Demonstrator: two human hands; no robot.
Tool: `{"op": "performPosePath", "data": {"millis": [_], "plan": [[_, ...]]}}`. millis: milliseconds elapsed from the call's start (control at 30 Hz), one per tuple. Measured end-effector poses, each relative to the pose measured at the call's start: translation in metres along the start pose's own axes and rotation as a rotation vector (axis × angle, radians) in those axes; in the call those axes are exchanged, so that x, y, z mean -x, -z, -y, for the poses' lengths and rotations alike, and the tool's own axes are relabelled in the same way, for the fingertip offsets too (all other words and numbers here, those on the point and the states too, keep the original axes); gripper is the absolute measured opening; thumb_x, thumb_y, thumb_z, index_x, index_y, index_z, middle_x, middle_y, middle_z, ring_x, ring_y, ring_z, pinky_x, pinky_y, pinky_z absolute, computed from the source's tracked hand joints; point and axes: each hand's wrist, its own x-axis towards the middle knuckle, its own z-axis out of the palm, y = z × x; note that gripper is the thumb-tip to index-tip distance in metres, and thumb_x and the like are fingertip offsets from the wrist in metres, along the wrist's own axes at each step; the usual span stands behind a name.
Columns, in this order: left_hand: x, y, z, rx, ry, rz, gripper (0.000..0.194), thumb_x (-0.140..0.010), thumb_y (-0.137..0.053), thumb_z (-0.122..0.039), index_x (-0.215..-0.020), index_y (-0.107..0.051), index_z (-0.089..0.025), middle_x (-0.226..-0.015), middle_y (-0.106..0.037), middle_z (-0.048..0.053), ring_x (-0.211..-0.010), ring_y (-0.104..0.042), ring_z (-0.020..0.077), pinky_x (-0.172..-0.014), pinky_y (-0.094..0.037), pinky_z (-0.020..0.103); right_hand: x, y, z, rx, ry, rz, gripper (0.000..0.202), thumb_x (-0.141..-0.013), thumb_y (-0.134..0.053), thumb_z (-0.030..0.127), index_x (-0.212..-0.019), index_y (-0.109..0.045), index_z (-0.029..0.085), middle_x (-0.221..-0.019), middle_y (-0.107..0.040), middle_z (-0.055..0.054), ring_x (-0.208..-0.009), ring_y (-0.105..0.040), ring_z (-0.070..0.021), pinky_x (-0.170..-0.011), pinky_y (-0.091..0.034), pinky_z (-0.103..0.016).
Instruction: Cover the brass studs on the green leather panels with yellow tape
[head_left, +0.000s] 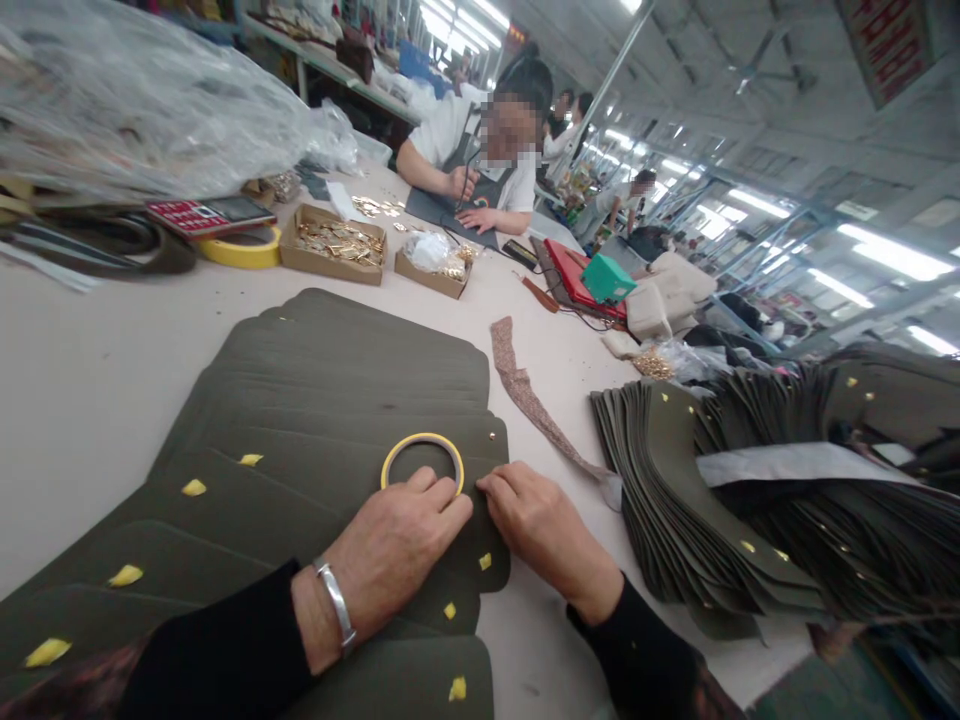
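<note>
My left hand [409,530], with a silver bracelet at its wrist, is closed on the near edge of a roll of yellow tape [423,438]. The roll's ring is over overlapping dark green panels [352,350]. Just right of it, my right hand [536,510] has its thumb and finger pinched together at the panels' right edge; whatever may be between the fingertips is too small to make out. Small yellow tape pieces [193,487] stick to the panels at left and right. A tiny metal stud [492,436] shows near the top panel's corner.
Stacked dark green panels [660,500] lie at the right. A brown strip [525,390] crosses the table [90,360]. Beyond are boxes of gold metal parts [337,245], another yellow tape roll [241,250], a red case [574,275] and a seated person [480,150].
</note>
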Motion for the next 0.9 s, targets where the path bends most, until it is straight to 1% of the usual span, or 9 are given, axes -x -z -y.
{"op": "performPosePath", "data": {"millis": [167,267,400,533,600,667,767,833,900], "plan": [[-0.002,0.008,0.015,-0.044,0.085,-0.093,0.012,-0.091,-0.047,-0.012,-0.092,-0.056,-0.02,-0.093,-0.061,0.004,-0.089,-0.055,0.0241,-0.073,-0.052,0.038,-0.017,0.001,-0.007,-0.202,-0.333,0.073,0.015,-0.089,-0.056,0.01,-0.084,-0.069,0.016,-0.082,-0.071,-0.006,-0.076,-0.066,-0.0192,-0.072,-0.048,-0.027],[-0.007,0.013,0.028,-0.128,0.19,-0.142,0.014,-0.091,-0.045,-0.011,-0.094,-0.057,-0.019,-0.092,-0.062,0.005,-0.091,-0.055,0.0256,-0.075,-0.052,0.039,-0.018,-0.002,-0.013,-0.347,-0.44,0.062,0.013,-0.086,-0.059,0.012,-0.081,-0.07,0.017,-0.079,-0.072,-0.004,-0.073,-0.066,-0.0177,-0.067,-0.045,-0.026],[-0.01,0.017,0.033,-0.177,0.191,-0.129,0.016,-0.09,-0.046,-0.008,-0.093,-0.058,-0.018,-0.089,-0.063,0.005,-0.088,-0.056,0.0262,-0.072,-0.053,0.039,-0.008,0.0,-0.007,-0.443,-0.48,0.022,0.011,-0.086,-0.059,0.014,-0.084,-0.069,0.018,-0.079,-0.07,-0.003,-0.072,-0.064,-0.0161,-0.065,-0.043,-0.024],[-0.007,0.016,0.032,-0.179,0.171,-0.151,0.016,-0.088,-0.047,-0.007,-0.09,-0.059,-0.018,-0.085,-0.063,0.005,-0.085,-0.058,0.0264,-0.071,-0.054,0.04,0.011,0.009,0.013,-0.485,-0.4,0.124,0.014,-0.085,-0.059,0.011,-0.08,-0.069,0.019,-0.078,-0.069,-0.002,-0.073,-0.063,-0.0158,-0.067,-0.042,-0.025],[-0.004,0.014,0.033,-0.166,0.153,-0.174,0.016,-0.087,-0.048,-0.007,-0.09,-0.06,-0.018,-0.085,-0.065,0.006,-0.085,-0.06,0.0264,-0.071,-0.054,0.04,0.018,0.012,0.02,-0.534,-0.386,0.125,0.015,-0.084,-0.058,0.009,-0.08,-0.069,0.019,-0.079,-0.07,-0.001,-0.074,-0.063,-0.0155,-0.068,-0.043,-0.024],[-0.002,0.011,0.035,-0.121,0.103,-0.233,0.017,-0.088,-0.049,-0.007,-0.095,-0.061,-0.018,-0.088,-0.067,0.006,-0.084,-0.062,0.025,-0.071,-0.055,0.039,0.022,0.013,0.021,-0.591,-0.429,0.021,0.015,-0.085,-0.058,0.01,-0.082,-0.07,0.019,-0.079,-0.07,-0.001,-0.073,-0.063,-0.0147,-0.067,-0.043,-0.024],[0.001,0.01,0.035,0.038,-0.016,-0.396,0.019,-0.094,-0.045,-0.014,-0.106,-0.059,-0.018,-0.094,-0.071,0.004,-0.082,-0.067,0.019,-0.071,-0.056,0.031,0.021,0.013,0.02,-0.678,-0.493,-0.233,0.013,-0.088,-0.058,0.015,-0.088,-0.07,0.019,-0.079,-0.07,-0.001,-0.069,-0.062,-0.0133,-0.063,-0.044,-0.023],[0.002,0.012,0.031,0.145,-0.078,-0.474,0.024,-0.097,-0.043,-0.019,-0.117,-0.055,-0.019,-0.102,-0.072,0.003,-0.087,-0.069,0.0149,-0.077,-0.056,0.025,0.016,0.014,0.022,-0.724,-0.452,-0.354,0.013,-0.088,-0.058,0.016,-0.093,-0.069,0.018,-0.08,-0.07,-0.001,-0.068,-0.061,-0.0127,-0.063,-0.046,-0.022],[0.003,0.015,0.025,0.193,-0.117,-0.476,0.033,-0.098,-0.042,-0.023,-0.131,-0.047,-0.019,-0.115,-0.07,0.003,-0.099,-0.068,0.0129,-0.085,-0.053,0.021,0.011,0.016,0.026,-0.739,-0.349,-0.425,0.015,-0.087,-0.058,0.014,-0.098,-0.068,0.018,-0.084,-0.069,-0.002,-0.07,-0.061,-0.0129,-0.066,-0.047,-0.023]]}}
